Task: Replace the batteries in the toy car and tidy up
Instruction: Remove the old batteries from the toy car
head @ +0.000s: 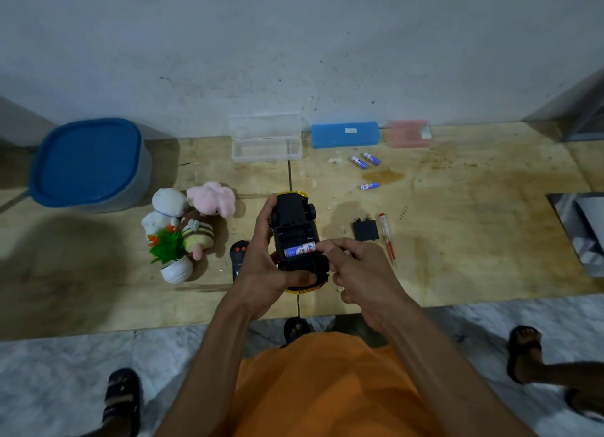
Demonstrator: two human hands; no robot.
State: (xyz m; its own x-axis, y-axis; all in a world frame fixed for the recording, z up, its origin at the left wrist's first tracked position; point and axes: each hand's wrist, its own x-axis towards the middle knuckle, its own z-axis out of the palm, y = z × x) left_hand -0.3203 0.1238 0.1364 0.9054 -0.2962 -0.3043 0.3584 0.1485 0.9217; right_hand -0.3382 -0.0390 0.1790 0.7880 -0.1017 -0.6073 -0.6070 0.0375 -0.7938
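The toy car (pixel 295 240) sits upside down in your left hand (pixel 261 269) above the near table (pixel 457 256) edge, fingers wrapped round its body. Your right hand (pixel 356 269) fingers pinch the battery (pixel 299 249) lying in the open bay. Press it flat against the spring end, checking polarity. Three batteries (pixel 366 161) lie farther off; the cover (pixel 366 230) and screwdriver (pixel 388 240) wait to the right.

Home corner, plush toys (pixel 189 217), potted plant (pixel 171 256) (plastic), plywood table (pixel 457 240), marble floor (pixel 65 371)
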